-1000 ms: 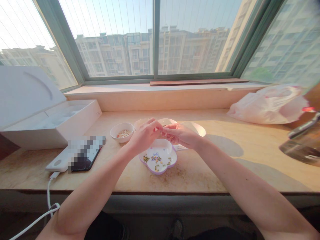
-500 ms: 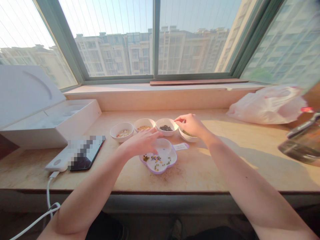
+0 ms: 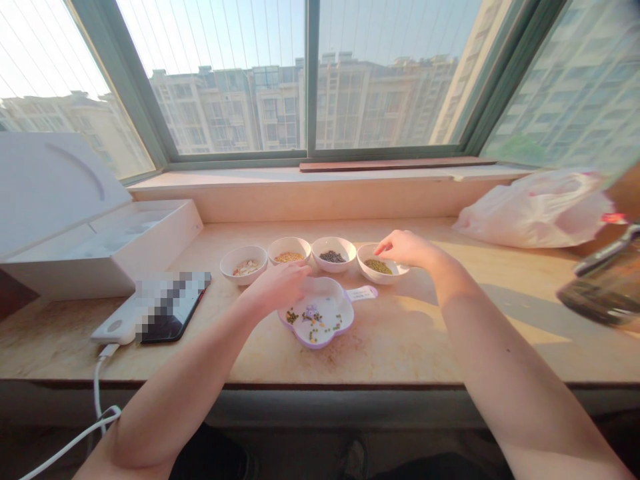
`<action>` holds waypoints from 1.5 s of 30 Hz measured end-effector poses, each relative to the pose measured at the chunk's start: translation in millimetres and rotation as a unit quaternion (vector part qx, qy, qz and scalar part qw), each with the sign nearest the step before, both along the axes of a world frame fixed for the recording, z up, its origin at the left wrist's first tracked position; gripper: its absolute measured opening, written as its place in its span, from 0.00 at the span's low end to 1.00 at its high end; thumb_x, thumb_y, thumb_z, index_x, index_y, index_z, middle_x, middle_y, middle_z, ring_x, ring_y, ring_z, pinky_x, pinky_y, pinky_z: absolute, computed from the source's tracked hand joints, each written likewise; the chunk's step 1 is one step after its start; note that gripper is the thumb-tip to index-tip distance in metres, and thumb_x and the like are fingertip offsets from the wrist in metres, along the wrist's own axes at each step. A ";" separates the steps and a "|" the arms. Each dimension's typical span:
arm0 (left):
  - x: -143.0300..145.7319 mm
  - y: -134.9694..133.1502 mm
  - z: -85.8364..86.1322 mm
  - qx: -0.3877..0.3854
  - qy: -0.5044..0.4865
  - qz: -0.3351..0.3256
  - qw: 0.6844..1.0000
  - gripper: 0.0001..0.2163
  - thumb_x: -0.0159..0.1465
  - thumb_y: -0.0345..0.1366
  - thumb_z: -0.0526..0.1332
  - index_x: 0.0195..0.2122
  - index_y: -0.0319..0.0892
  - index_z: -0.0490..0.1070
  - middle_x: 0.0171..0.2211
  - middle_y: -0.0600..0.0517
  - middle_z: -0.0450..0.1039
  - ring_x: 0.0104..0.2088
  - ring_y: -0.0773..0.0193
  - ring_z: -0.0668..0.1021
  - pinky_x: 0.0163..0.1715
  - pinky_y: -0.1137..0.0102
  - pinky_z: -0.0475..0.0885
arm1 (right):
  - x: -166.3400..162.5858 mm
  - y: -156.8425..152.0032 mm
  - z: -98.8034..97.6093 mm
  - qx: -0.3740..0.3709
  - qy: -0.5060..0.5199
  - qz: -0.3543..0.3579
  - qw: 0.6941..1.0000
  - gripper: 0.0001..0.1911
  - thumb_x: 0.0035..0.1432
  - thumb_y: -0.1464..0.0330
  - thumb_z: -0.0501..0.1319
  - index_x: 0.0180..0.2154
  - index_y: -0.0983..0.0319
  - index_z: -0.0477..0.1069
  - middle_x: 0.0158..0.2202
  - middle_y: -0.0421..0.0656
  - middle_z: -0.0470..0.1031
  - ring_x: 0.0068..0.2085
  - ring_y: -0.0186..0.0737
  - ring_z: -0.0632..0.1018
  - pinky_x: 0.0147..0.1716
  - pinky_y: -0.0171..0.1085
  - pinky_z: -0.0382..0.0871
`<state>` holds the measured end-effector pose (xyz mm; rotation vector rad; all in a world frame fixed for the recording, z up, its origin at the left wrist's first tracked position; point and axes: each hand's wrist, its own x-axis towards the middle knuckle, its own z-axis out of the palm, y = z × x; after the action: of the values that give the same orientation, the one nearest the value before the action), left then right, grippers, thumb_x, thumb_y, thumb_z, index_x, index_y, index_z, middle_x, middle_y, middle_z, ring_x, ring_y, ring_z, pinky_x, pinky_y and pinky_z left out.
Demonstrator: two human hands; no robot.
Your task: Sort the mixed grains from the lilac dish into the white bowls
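Note:
My left hand [image 3: 283, 285] hovers at the upper left rim of a white, purple-edged dish [image 3: 324, 327] with a short handle. Its fingers are bent and close together; whether they touch the rim, I cannot tell. Small green and yellow grains lie scattered in the dish. My right hand [image 3: 407, 248] reaches over the rightmost white bowl [image 3: 399, 272], fingertips drawn together above the green beans [image 3: 378, 267]. Anything pinched there is hidden. Left of it stand a bowl of dark beans [image 3: 332, 257], a bowl of yellowish grains [image 3: 289, 257] and a bowl of pale pieces [image 3: 247, 267].
An open white box [image 3: 155, 230] stands at the left, near a white power bank [image 3: 117, 320] with a cable and a dark phone [image 3: 173, 320]. A plastic bag [image 3: 535, 210] and a dark transparent container [image 3: 603, 287] are at the right. The counter's front edge [image 3: 350, 385] runs below the dish.
My right hand has moved right, from between the two right bowls to over the green beans. My left hand has drawn back left from above the dish, its fingers closing in.

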<state>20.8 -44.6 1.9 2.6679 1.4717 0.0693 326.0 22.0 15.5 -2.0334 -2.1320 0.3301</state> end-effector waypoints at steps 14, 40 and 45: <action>4.6 -1.4 8.3 0.020 0.026 0.070 0.997 0.12 0.60 0.22 0.54 0.31 0.38 0.78 0.30 0.41 0.78 0.30 0.55 0.79 0.31 0.64 0.69 | -6.5 -2.6 -2.0 0.043 0.011 0.018 0.999 0.16 0.60 0.57 0.62 0.42 0.56 0.85 0.47 0.46 0.84 0.44 0.46 0.81 0.34 0.36 0.69; -24.5 57.5 -8.0 0.126 -0.106 0.164 0.973 0.12 0.67 0.34 0.56 0.42 0.44 0.81 0.42 0.46 0.83 0.45 0.53 0.80 0.48 0.64 0.72 | -133.9 -75.8 -30.3 0.003 0.182 0.451 0.874 0.11 0.58 0.64 0.68 0.42 0.60 0.80 0.42 0.43 0.79 0.41 0.40 0.78 0.41 0.38 0.68; -22.0 59.3 -10.4 0.131 -0.127 0.185 0.966 0.14 0.70 0.39 0.56 0.50 0.44 0.80 0.47 0.45 0.82 0.51 0.52 0.79 0.54 0.63 0.72 | -144.1 -78.0 -31.2 0.020 0.095 0.403 0.910 0.14 0.55 0.62 0.69 0.43 0.60 0.77 0.44 0.43 0.78 0.42 0.43 0.77 0.42 0.40 0.66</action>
<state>-1.2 14.7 -8.5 2.4012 1.9589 0.6469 181.9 -56.0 -15.7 -0.9391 -2.6965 0.5476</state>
